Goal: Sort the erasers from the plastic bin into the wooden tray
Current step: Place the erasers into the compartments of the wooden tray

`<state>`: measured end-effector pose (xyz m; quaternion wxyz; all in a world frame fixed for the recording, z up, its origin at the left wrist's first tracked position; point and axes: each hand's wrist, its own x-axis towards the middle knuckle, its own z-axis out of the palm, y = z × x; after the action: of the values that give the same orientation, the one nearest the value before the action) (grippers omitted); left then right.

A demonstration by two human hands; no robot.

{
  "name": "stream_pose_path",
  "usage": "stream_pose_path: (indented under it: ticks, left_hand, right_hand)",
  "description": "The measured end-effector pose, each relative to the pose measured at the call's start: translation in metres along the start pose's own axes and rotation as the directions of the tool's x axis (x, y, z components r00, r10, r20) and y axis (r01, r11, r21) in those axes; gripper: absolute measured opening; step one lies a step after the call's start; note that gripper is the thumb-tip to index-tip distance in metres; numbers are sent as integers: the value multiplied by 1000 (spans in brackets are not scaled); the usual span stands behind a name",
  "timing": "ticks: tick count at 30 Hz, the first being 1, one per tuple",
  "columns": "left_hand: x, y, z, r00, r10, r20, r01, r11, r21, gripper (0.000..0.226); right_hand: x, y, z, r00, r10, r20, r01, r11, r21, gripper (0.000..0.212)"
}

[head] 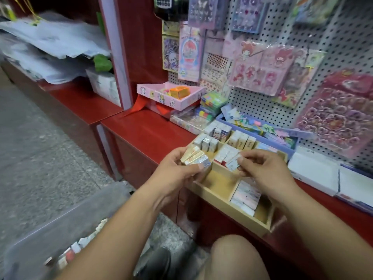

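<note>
1. Near the middle of the frame, the left hand [177, 168] curls round a small stack of erasers [196, 159], held over the wooden tray [219, 179].
2. The right hand [262, 170] pinches a single eraser [233, 163] between thumb and fingertips, above the tray's centre.
3. The plastic bin [60, 215] sits at lower left, with more inside.
4. This looks like the placing step. Next, the single eraser needs lowering into the compartment with its matching kind.
</note>
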<state>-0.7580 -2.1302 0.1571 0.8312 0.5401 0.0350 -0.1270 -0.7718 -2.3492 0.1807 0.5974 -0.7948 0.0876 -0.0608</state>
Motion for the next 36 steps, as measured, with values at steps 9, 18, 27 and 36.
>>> stream_pose_path:
  ticks: [9,18,27,36]
  left_hand:
    - [71,-4,6,997,19,-70,-20,1000,-13,41]
    - [110,-7,-10,979,57,-196,-40,995,88,46]
    - [117,-11,-28,976,65,-208,-53,997,61,41]
    - [114,-10,-28,990,87,-112,-78,994,78,42]
  right_hand:
    - [65,16,-5,994,-33,-108,15,987,-161,3]
    - [129,16,32,980,-182,78,197,869,-454,4]
    - [143,25,89,949,-203,240,309,463,-831,21]
    - [144,28,89,981,-177,78,175,637,-751,21]
